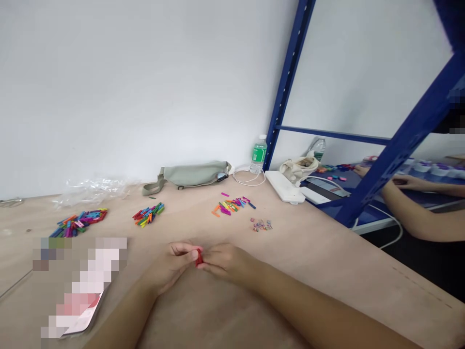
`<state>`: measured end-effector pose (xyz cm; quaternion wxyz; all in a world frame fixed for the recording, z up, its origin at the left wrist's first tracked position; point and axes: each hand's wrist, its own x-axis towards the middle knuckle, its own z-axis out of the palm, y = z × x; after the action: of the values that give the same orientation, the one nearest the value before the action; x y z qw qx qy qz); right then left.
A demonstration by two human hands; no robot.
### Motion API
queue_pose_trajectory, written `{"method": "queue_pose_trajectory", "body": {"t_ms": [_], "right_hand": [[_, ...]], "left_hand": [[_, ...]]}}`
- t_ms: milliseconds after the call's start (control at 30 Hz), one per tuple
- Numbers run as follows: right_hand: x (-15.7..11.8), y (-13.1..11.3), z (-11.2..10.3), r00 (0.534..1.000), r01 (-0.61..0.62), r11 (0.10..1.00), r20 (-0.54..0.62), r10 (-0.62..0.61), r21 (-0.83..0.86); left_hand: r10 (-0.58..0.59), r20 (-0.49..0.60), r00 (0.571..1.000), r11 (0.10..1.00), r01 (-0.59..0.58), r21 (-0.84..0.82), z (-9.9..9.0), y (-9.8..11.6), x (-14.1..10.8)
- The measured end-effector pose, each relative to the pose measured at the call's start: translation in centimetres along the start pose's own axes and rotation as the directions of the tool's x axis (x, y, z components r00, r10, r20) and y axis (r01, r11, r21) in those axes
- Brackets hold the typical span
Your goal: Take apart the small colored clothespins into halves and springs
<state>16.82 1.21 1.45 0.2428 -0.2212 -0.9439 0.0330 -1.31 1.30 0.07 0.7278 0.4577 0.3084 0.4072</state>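
Observation:
Between the fingertips of both hands is a small red piece (198, 258), probably a clothespin part, above the front middle of the table. My left hand (176, 264) pinches it from the left with thumb and fingers. From the right, my right hand (223, 261) closes on the same piece. Beyond the hands lie a pile of small metal springs (261, 225), a pile of coloured sticks (232, 205) and another coloured pile (148, 214). A larger pile of coloured pieces (78, 222) is at the left.
A partly pixelated phone (85, 315) lies at the left on the brown table (308, 281). Along the wall are clear plastic (90, 191), a green-grey pouch (194, 175), a bottle (258, 154) and a white power bank (284, 187). Past the blue frame (399, 121), another person's arms (414, 213) show.

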Motion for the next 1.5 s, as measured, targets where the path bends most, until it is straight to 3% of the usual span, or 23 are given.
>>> {"method": "queue_pose_trajectory", "body": {"t_ms": [133, 233, 333, 433, 500, 600, 667, 800, 900, 1000, 1100, 1133, 1233, 1500], "right_hand": [[0.0, -0.1, 0.3, 0.997, 0.071, 0.992, -0.016, -0.073, -0.102], [-0.1, -0.3, 0.2, 0.996, 0.084, 0.988, 0.041, -0.08, -0.126], [-0.2, -0.4, -0.3, 0.995, 0.024, 0.995, 0.1, -0.015, -0.092], [0.0, 0.2, -1.1, 0.985, -0.128, 0.987, 0.105, 0.138, -0.093], [0.3, 1.3, -1.8, 0.945, -0.295, 0.942, 0.094, 0.312, -0.162], [1.1, 3.5, -2.6, 0.8, -0.538, 0.784, 0.107, 0.591, -0.31], [1.7, 5.1, -3.0, 0.715, -0.609, 0.701, 0.125, 0.688, -0.371], [2.9, 7.9, -3.6, 0.666, -0.647, 0.656, 0.131, 0.734, -0.388], [3.6, 8.6, -4.1, 0.633, -0.689, 0.626, 0.116, 0.765, -0.367], [4.1, 7.1, -4.2, 0.647, -0.699, 0.647, 0.115, 0.753, -0.305], [3.9, 3.9, -3.4, 0.731, -0.652, 0.743, 0.136, 0.669, -0.151], [3.7, 2.7, -3.0, 0.773, -0.625, 0.781, 0.126, 0.621, -0.012], [3.0, 0.0, -2.0, 0.836, -0.545, 0.798, 0.091, 0.542, 0.258], [1.3, -1.6, -1.3, 0.842, -0.531, 0.75, 0.143, 0.52, 0.394]], "left_hand": [[0.001, -0.019, 1.0, 1.0, -0.001, -0.006, -0.1, -0.1, 0.1], [0.013, -0.025, 1.0, 1.0, -0.013, -0.005, -0.2, -0.2, 0.1], [0.062, -0.114, 0.992, 0.996, -0.069, -0.06, -0.5, -0.3, 0.4], [0.122, -0.244, 0.962, 0.977, -0.16, -0.143, -0.9, -0.4, 0.8], [0.139, -0.293, 0.946, 0.967, -0.194, -0.168, -1.2, -0.4, 1.1], [0.142, -0.297, 0.944, 0.962, -0.202, -0.182, -1.2, -0.3, 1.2], [0.138, -0.277, 0.951, 0.963, -0.194, -0.188, -1.1, -0.2, 1.2], [0.123, -0.261, 0.957, 0.957, -0.185, -0.225, -0.9, 0.0, 1.2], [0.134, -0.258, 0.957, 0.951, -0.198, -0.239, -1.0, 0.1, 1.2], [0.159, -0.236, 0.959, 0.95, -0.214, -0.228, -0.9, 0.1, 1.1], [0.173, -0.194, 0.966, 0.958, -0.21, -0.194, -0.7, 0.1, 0.9], [0.168, -0.169, 0.971, 0.965, -0.198, -0.175, -0.5, 0.2, 0.8], [0.139, -0.087, 0.986, 0.983, -0.148, -0.107, 0.0, 0.3, 0.4], [0.146, -0.055, 0.988, 0.982, -0.138, 0.127, 0.2, 0.0, 0.3]]}}
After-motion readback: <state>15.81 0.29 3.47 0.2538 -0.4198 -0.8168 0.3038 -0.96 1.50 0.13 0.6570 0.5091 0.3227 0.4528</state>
